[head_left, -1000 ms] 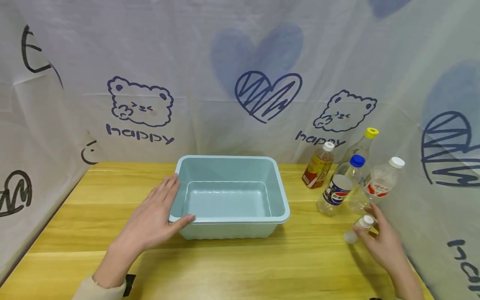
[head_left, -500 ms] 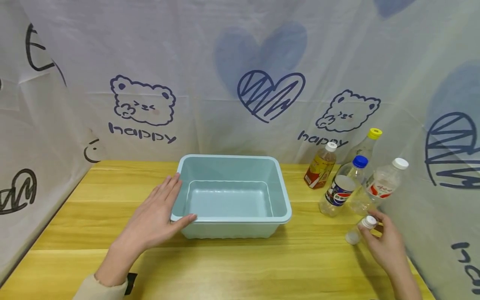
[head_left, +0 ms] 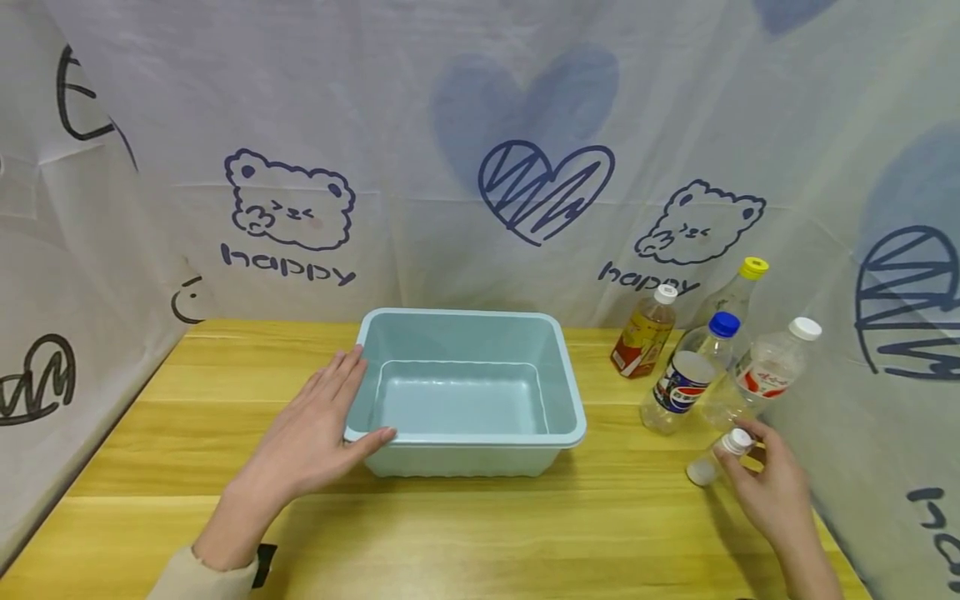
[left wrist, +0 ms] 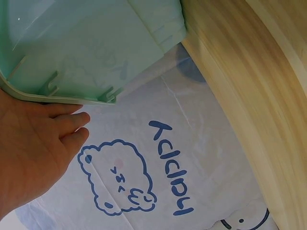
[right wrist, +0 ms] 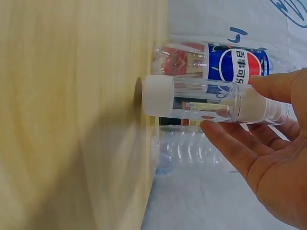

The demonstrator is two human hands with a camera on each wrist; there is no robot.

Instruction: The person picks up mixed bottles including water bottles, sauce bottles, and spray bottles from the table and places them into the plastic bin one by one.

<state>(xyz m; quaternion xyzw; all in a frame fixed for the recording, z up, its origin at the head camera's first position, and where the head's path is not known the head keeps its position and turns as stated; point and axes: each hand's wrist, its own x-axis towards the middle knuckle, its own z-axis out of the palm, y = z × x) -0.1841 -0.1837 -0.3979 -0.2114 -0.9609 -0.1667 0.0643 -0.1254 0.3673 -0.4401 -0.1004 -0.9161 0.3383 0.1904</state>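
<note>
My left hand (head_left: 311,433) rests against the left side of a pale blue-green plastic basin (head_left: 465,439), fingers straight along the rim and thumb over its front corner. In the left wrist view, the fingers (left wrist: 72,122) lie beside the basin's rim (left wrist: 62,99). Over at the right, my right hand (head_left: 772,483) pinches a small clear bottle (head_left: 718,461) with a white cap, near its top, between thumb and fingers. The right wrist view shows this bottle (right wrist: 201,99) with its white base close to the tabletop; whether it touches, I cannot tell.
Behind the small bottle stand several bottles: a blue-capped Pepsi bottle (head_left: 682,383), a white-capped clear one (head_left: 765,375), a tea-coloured one (head_left: 643,337) and a yellow-capped one (head_left: 731,296). Printed cloth (head_left: 420,250) borders the wooden table (head_left: 480,533) at the back and sides.
My right thumb and fingers have closed on the small bottle, which has shifted only slightly. The left hand stays at the basin, and the whole view has drifted a little.
</note>
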